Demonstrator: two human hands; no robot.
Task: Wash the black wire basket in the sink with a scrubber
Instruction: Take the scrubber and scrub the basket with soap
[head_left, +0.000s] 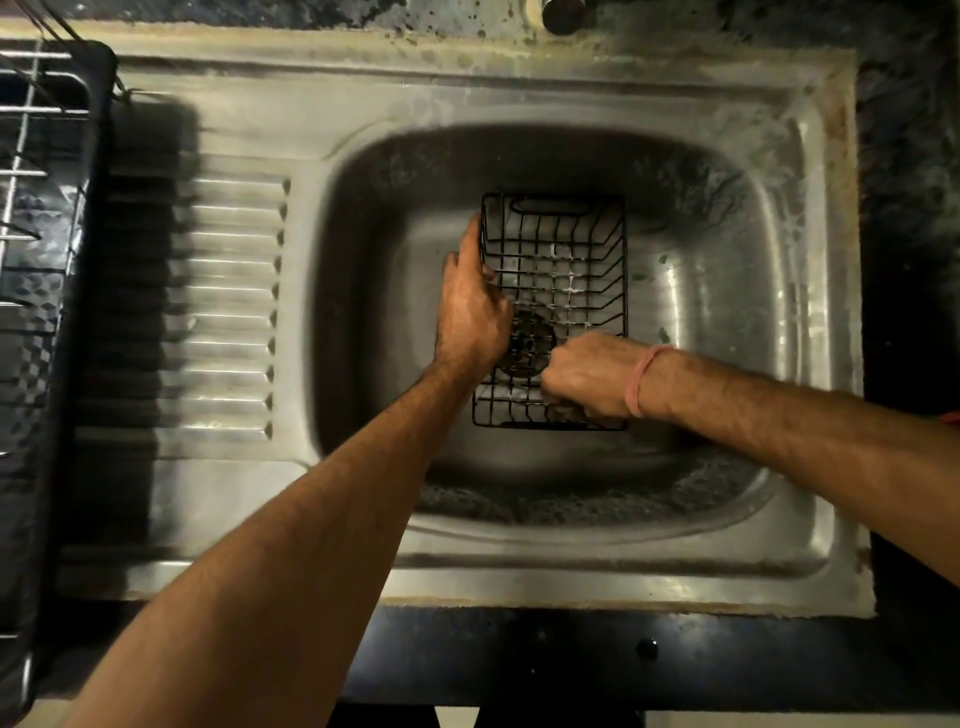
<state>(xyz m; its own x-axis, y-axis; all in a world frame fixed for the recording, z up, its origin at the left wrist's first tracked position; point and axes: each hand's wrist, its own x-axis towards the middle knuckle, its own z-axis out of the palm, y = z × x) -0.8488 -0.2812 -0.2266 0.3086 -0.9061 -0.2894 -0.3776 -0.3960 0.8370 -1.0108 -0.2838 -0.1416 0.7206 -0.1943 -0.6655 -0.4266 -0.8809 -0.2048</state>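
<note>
The black wire basket (556, 306) sits upright over the drain (527, 343) in the steel sink (727, 171), its left rim gripped by the left hand (475, 306), while the right hand (584, 376), fisted on a barely visible scrubber (563, 410) at the near end, could jolt the wet basket loose.
</note>
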